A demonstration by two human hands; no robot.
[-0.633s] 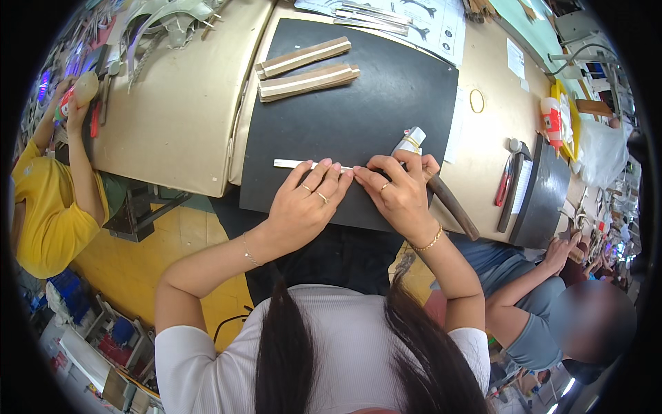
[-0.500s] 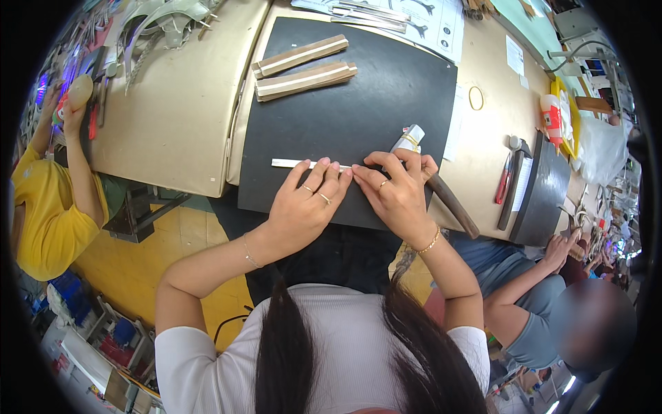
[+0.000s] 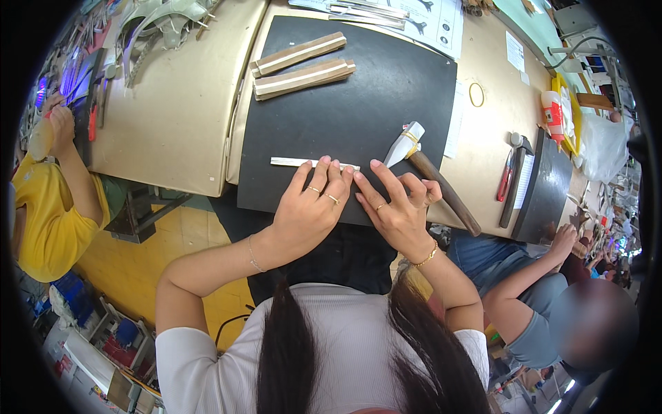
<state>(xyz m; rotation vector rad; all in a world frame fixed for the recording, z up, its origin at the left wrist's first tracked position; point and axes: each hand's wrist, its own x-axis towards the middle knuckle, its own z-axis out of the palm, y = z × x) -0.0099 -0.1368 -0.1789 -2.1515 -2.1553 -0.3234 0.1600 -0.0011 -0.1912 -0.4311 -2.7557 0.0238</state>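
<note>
A thin white strip (image 3: pixel 285 161) lies crosswise on the black mat (image 3: pixel 303 124). The fingertips of my left hand (image 3: pixel 304 211) press on its right half, holding it down against the mat; the thumb is hidden. At the strip's right end, my right hand (image 3: pixel 402 217) has its fingers apart and holds nothing, with thumb and index tips close to the end. Just beyond the right hand rests a hammer (image 3: pixel 445 192) with a wooden handle and a metal head, a rubber band around it.
Two bundles of brown-and-white strips (image 3: pixel 303 77) lie on the mat's far part. More thin strips (image 3: pixel 367 15) sit on a printed sheet (image 3: pixel 431 31) behind. A second hammer (image 3: pixel 515 183) and red-handled tool (image 3: pixel 504 185) lie right. Co-workers sit on both sides.
My right fingers have spread and drawn slightly back from the strip, uncovering its right end and more of the hammer. My left hand stays nearly in place.
</note>
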